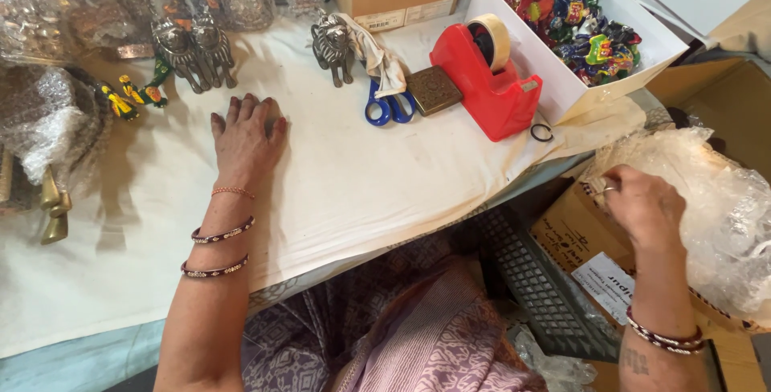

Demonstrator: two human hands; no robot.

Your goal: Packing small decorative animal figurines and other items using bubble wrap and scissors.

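On the white-clothed surface, the left hand lies flat and open, fingers spread and pointing away from the person, holding nothing. The right hand, off the surface's right edge, pinches a sheet of bubble wrap bulging from a brown carton. Beyond stand metal lion figures, blue-handled scissors, a red tape dispenser, and a white box of coloured figurines.

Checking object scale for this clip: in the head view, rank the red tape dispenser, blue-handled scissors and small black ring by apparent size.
1. Red tape dispenser
2. Blue-handled scissors, blades partly hidden under cloth
3. Small black ring
All lie at similar distance, so the order is safe.
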